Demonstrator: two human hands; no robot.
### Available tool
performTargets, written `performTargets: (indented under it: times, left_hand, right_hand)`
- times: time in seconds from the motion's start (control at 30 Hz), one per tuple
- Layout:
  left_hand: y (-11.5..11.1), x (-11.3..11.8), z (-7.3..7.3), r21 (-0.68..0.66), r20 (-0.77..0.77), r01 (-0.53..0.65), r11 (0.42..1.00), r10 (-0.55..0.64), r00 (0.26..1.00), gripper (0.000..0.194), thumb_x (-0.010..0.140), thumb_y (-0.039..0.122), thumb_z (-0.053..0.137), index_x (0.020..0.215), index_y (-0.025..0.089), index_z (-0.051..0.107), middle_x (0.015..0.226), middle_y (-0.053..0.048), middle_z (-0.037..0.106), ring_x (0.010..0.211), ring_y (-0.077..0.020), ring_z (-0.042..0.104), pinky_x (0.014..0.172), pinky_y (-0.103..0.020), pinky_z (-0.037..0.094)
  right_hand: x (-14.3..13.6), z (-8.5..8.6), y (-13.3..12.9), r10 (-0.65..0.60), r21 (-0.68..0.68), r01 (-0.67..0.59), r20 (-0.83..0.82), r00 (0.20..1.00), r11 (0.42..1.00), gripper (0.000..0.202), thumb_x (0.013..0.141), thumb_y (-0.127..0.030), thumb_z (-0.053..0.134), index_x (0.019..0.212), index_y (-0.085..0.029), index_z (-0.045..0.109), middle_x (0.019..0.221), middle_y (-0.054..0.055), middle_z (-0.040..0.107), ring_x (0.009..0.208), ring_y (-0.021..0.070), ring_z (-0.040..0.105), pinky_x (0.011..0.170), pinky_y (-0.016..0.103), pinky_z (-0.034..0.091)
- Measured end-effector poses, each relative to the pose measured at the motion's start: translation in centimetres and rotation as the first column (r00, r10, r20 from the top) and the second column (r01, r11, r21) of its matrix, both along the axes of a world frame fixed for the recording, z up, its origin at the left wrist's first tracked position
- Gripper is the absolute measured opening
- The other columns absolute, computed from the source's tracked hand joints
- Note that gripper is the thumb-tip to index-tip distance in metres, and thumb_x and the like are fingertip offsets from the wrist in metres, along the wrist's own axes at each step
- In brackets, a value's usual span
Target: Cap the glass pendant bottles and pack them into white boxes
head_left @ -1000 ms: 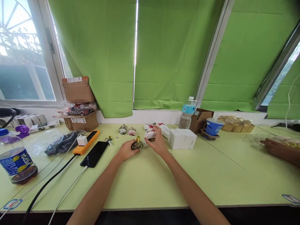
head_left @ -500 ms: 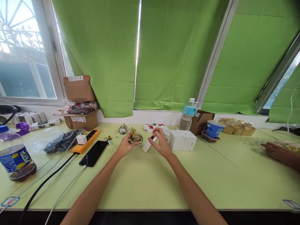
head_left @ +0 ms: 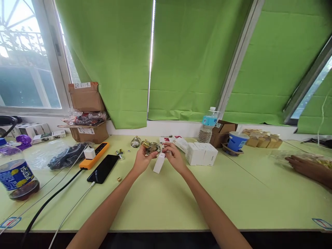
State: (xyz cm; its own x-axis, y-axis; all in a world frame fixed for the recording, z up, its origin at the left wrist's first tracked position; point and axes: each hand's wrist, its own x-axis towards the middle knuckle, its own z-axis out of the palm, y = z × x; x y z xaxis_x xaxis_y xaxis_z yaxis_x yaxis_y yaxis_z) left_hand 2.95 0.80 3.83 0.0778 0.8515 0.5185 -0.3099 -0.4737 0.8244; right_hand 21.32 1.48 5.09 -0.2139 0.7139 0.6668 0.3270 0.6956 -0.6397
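My left hand (head_left: 144, 159) is closed around a round, clear glass bottle (head_left: 152, 148) with a gold top, held up off the table. Close beside it, my right hand (head_left: 174, 158) grips a slim white box (head_left: 159, 164) by its upper end; the box slants down to the left. The fingertips of my right hand are near the bottle's edge, and I cannot tell whether they touch it. Another round glass bottle (head_left: 135, 141) stands just behind my left hand. Small gold and silver caps (head_left: 120, 154) lie to the left, and a small gold piece (head_left: 119, 179) sits by my left forearm.
White boxes (head_left: 201, 154) stand right of my hands, near a water bottle (head_left: 208, 125) and a blue cup (head_left: 236, 142). To the left are a phone (head_left: 103, 168), an orange power strip (head_left: 93, 156), cables and a cola bottle (head_left: 18, 173). Another person's hand (head_left: 306, 168) rests at far right.
My right hand has brought the white box left, closer to the bottle, and turned it steeper. The small gold piece by my left forearm has come into view.
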Motion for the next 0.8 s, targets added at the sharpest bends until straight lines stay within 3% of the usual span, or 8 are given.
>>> performTargets:
  times: [0.13,0.23,0.37,0.53,0.67,0.8]
  left_hand:
    - [0.2,-0.4,-0.1,-0.013,0.025,0.002,1.000,-0.002,1.000,0.053,0.071,0.036,0.079,0.113,0.020,0.051,0.111,-0.008,0.064,0.099,-0.0241,0.065,0.074,-0.043,0.062]
    - [0.4,-0.6,-0.3,-0.017,0.013,-0.002,1.000,0.002,1.000,0.053,0.071,0.037,0.079,0.112,0.020,0.051,0.112,-0.008,0.064,0.100,-0.0246,0.066,0.074,-0.043,0.063]
    - [0.6,-0.5,-0.5,-0.008,0.022,-0.008,1.000,0.008,1.000,0.053,0.070,0.037,0.080,0.111,0.019,0.052,0.112,-0.008,0.064,0.098,-0.0238,0.066,0.074,-0.043,0.063]
    - [0.7,-0.6,-0.5,0.000,0.037,-0.054,0.999,0.054,0.998,0.051,0.071,0.036,0.079,0.111,0.018,0.053,0.111,-0.009,0.064,0.097,-0.0228,0.065,0.072,-0.040,0.063]
    - [0.3,-0.8,0.6,0.066,0.096,-0.122,0.990,0.115,0.989,0.047,0.072,0.033,0.078,0.109,0.018,0.053,0.112,-0.010,0.064,0.099,-0.0238,0.065,0.078,-0.042,0.061]
    - [-0.5,-0.3,2.3,0.190,0.141,-0.232,0.954,0.208,0.968,0.044,0.072,0.028,0.080,0.108,0.017,0.056,0.109,-0.009,0.066,0.103,-0.0230,0.065,0.094,-0.041,0.053]
  right_hand:
    - [-0.1,0.7,-0.7,-0.004,-0.083,0.006,0.029,1.000,0.997,0.015,0.083,-0.034,0.060,0.090,-0.024,0.068,0.119,0.007,0.058,0.116,0.0243,0.052,0.086,0.035,0.045]
    - [-0.1,1.1,-1.3,-0.017,-0.115,0.025,0.066,0.998,0.993,0.029,0.078,-0.042,0.069,0.101,-0.025,0.065,0.118,0.006,0.060,0.112,0.0240,0.054,0.081,0.033,0.047]
    - [-0.3,1.2,-1.4,-0.059,-0.056,0.067,0.140,0.988,0.996,0.043,0.072,-0.048,0.075,0.107,-0.025,0.063,0.116,0.006,0.060,0.110,0.0244,0.055,0.082,0.034,0.048]
    - [-0.7,1.1,-2.1,-0.147,0.042,0.142,0.176,0.973,0.989,0.041,0.071,-0.050,0.075,0.102,-0.025,0.065,0.126,0.009,0.050,0.117,0.0251,0.051,0.084,0.033,0.049]
    - [-0.8,1.2,-2.5,-0.173,0.047,0.167,0.222,0.960,0.985,0.032,0.073,-0.051,0.073,0.089,-0.024,0.067,0.129,0.008,0.046,0.120,0.0257,0.050,0.087,0.034,0.049]
    - [-0.8,1.1,-2.3,-0.177,0.019,0.178,0.236,0.956,0.984,0.045,0.072,-0.050,0.075,0.108,-0.026,0.066,0.127,0.008,0.048,0.107,0.0231,0.056,0.084,0.035,0.050]
